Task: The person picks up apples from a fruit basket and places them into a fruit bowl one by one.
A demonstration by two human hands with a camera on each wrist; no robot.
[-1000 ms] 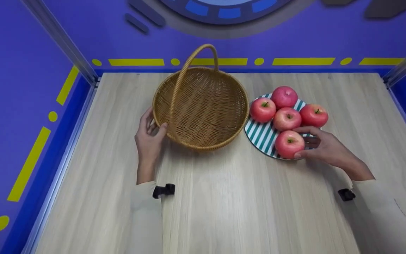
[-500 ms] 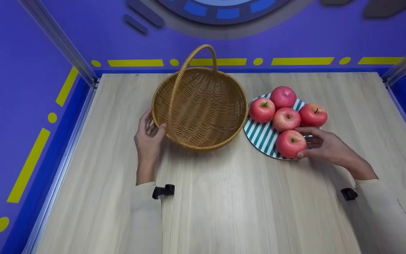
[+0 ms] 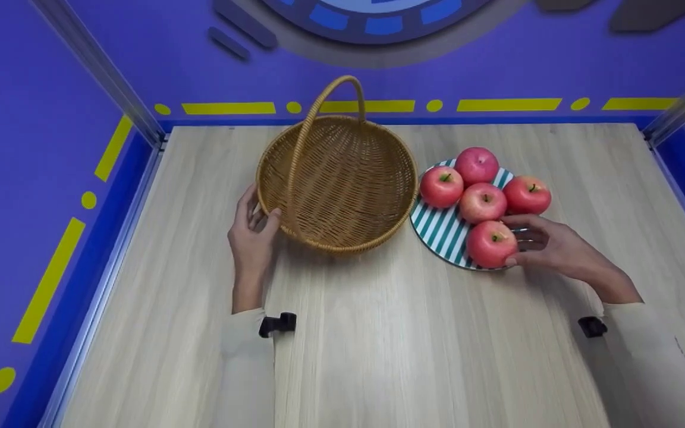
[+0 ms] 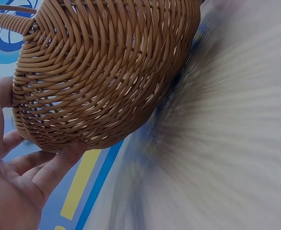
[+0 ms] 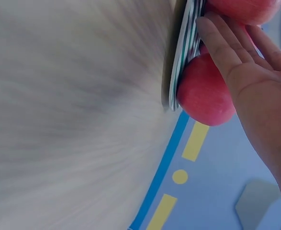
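Note:
My left hand [image 3: 253, 232] grips the near left side of a wicker basket [image 3: 348, 178] with an arched handle, thumb on the rim and fingers against the woven outside. In the left wrist view, fingertips [image 4: 73, 151] press the basket's wall [image 4: 102, 72]. To the right, my right hand [image 3: 556, 246] holds the nearest red apple [image 3: 491, 245], thumb and index finger on either side of it. This apple rests at the front of a green-and-white striped plate [image 3: 443, 232]. In the right wrist view, the fingers [image 5: 221, 43] lie between two apples; the far fingertips are partly hidden.
Several other apples [image 3: 483, 203] sit close together on the plate, behind the held one. The plate stands just right of the basket on a pale wooden table [image 3: 366, 333]. Blue-purple panels [image 3: 497, 71] with yellow marks wall the back and sides.
The nearest apple has shifted slightly right and its stem has turned, with my right hand drawing a little right too. My left hand and the basket stay in place.

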